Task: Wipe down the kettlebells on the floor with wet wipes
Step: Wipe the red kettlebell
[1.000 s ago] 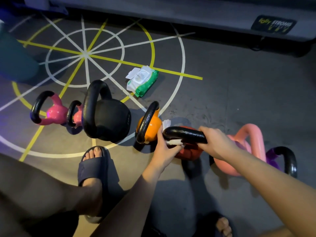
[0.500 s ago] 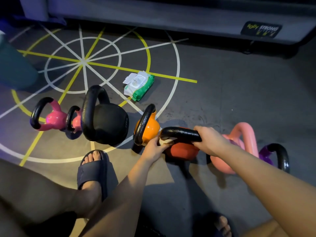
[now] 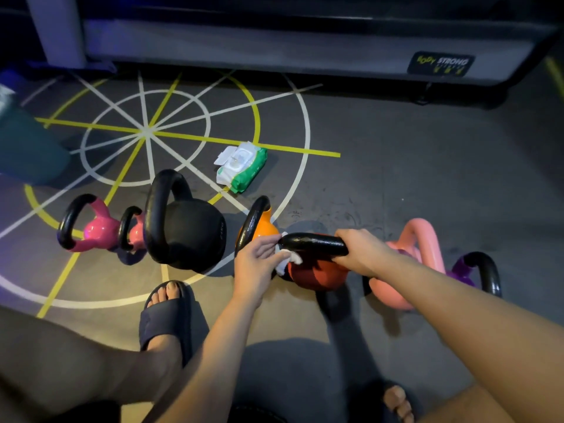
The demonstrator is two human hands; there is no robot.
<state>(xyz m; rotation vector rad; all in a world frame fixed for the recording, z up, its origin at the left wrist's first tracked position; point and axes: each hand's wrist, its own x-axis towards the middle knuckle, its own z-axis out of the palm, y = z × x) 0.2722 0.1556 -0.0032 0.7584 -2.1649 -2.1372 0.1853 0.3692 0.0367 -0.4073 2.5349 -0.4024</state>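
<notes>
Footwear: dark navy slide sandal, one broad strap, toes showing.
Right foot: only toes in view, dark footwear around them.
Forearms: bare.
Hands: left hand and right hand bare.

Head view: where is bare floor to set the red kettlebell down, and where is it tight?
Free: the grey floor right of the wipes pack, between the kettlebell row and the machine base. Crowded: the row itself, from the black kettlebell past the orange kettlebell and red kettlebell to the pale pink kettlebell.
</notes>
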